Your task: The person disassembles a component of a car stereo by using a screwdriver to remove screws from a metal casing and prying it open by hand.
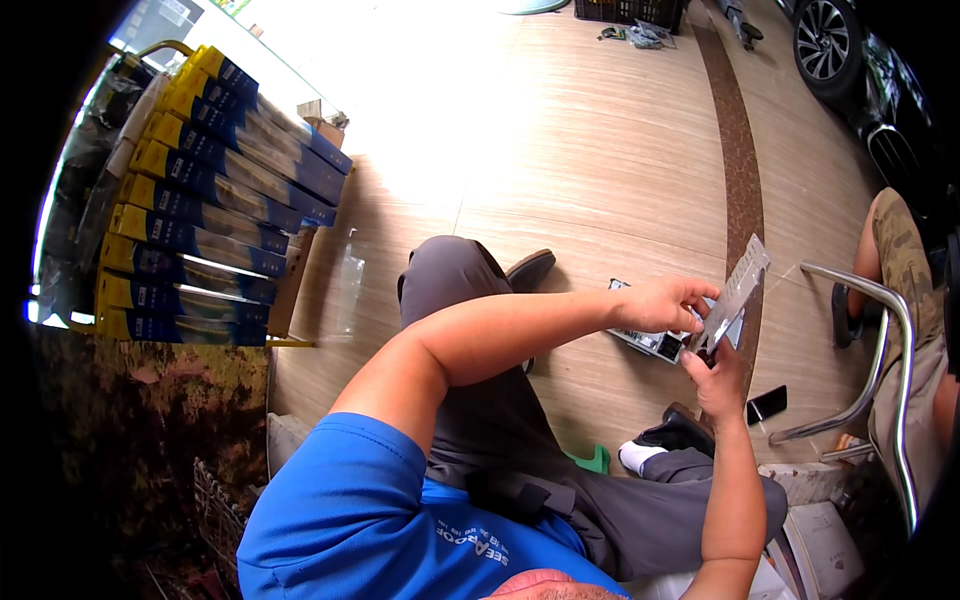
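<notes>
Ahead and to the right, I hold up a flat, grey metal plate (740,285) with a notched edge, tilted above the floor. My right hand (718,385) grips its lower end, thumb toward the near side. My left hand (660,305) reaches across to the plate's left edge, its fingers bent together there; what they pinch is too small to make out. Behind and below my hands, a metal-cased device (655,343) rests on the floor, partly covered by them.
A dark phone (767,404) lies on the floor right of my right wrist. A chrome chair frame (905,340) and another person's leg (900,250) are at the right. Blue and yellow boxes (200,190) fill a rack at left. A car wheel (827,42) stands far right.
</notes>
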`<state>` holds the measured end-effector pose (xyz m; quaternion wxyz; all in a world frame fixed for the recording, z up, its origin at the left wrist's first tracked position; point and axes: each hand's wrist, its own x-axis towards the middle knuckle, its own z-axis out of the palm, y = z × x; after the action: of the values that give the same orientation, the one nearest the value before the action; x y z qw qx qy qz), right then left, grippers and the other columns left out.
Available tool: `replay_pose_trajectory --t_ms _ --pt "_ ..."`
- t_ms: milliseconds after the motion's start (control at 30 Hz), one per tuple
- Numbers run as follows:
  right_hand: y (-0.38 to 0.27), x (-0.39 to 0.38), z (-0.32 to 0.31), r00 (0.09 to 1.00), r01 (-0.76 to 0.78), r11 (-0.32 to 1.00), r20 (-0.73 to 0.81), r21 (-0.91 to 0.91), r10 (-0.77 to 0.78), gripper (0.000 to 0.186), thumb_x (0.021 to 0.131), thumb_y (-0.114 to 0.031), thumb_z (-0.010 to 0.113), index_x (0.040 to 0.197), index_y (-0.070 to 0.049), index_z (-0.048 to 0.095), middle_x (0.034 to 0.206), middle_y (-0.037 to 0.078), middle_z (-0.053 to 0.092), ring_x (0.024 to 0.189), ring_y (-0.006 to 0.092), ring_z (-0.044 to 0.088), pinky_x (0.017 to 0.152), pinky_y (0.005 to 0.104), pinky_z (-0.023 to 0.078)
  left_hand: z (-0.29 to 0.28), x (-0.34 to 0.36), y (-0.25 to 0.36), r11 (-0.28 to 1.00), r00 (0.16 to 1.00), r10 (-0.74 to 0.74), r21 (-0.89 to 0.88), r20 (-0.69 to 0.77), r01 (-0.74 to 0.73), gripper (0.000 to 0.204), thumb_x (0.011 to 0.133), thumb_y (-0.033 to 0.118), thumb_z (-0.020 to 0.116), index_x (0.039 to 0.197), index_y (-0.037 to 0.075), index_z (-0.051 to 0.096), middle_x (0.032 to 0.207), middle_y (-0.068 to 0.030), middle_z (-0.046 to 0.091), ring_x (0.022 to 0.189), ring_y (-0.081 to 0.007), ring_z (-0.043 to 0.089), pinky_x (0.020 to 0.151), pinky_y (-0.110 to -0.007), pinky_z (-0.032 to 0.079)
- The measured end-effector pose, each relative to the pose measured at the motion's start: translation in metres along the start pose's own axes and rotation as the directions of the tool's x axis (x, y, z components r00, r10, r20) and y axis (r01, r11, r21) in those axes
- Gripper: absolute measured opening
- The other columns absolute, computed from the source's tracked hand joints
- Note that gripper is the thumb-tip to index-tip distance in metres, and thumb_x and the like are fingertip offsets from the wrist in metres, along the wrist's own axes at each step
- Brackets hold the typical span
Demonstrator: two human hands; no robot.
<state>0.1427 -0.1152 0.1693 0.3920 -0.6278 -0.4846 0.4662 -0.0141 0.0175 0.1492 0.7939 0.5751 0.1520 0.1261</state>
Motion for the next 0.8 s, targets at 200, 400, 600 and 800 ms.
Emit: replay_pose_trajectory --t_ms 200,400,600,800 --pt "0.0075 0.0010 -0.0024 0.999 -0.046 0.999 -0.005 -0.017 0.046 0.034 0.079 -0.015 0.073 0.106 0.000 0.058 0.087 -0.002 0.059 0.077 0.0077 0.050 0.070 0.0240 0.041 0.0036 -0.0028 0.0053 0.999 1.000 -0.018 -0.036 -0.009 0.018 0.066 0.086 -0.003 0.062 0.146 -0.001 0.033 0.120 -0.0156 0.061 0.111 -0.0204 0.058 0.097 -0.032 0.047" --pt "0.0024 -0.0002 -0.0007 0.999 -0.039 0.999 -0.002 0.018 0.039 0.039 0.079 -0.015 0.073 0.112 0.000 0.059 0.090 -0.001 0.061 0.079 0.0072 0.051 0.070 0.0237 0.041 0.0035 -0.0034 0.0068 0.998 1.000 -0.011 -0.059 0.028 0.013 0.070 0.084 -0.003 0.063 0.147 -0.002 0.030 0.121 -0.0177 0.060 0.111 -0.0212 0.058 0.097 -0.033 0.047" --pt "0.0052 -0.0002 -0.0021 0.998 -0.064 0.998 0.005 0.014 0.064 0.040 0.079 -0.014 0.073 0.114 0.000 0.059 0.088 -0.002 0.059 0.076 0.0059 0.049 0.067 0.0232 0.040 0.0049 -0.0023 0.0028 0.998 0.998 0.013 -0.068 0.057 -0.009 0.073 0.085 -0.001 0.065 0.147 -0.003 0.027 0.120 -0.0183 0.060 0.110 -0.0217 0.058 0.097 -0.033 0.047" --pt "0.0057 -0.0003 -0.0025 0.997 -0.076 0.997 0.000 -0.033 0.076 0.037 0.079 -0.014 0.072 0.111 -0.001 0.059 0.085 -0.002 0.058 0.074 0.0065 0.048 0.066 0.0240 0.040 0.0065 -0.0018 0.0010 0.998 0.999 0.038 -0.040 -0.020 -0.038 0.065 0.083 0.003 0.068 0.142 0.000 0.039 0.116 -0.0158 0.062 0.097 -0.0186 0.062 0.085 -0.031 0.051"
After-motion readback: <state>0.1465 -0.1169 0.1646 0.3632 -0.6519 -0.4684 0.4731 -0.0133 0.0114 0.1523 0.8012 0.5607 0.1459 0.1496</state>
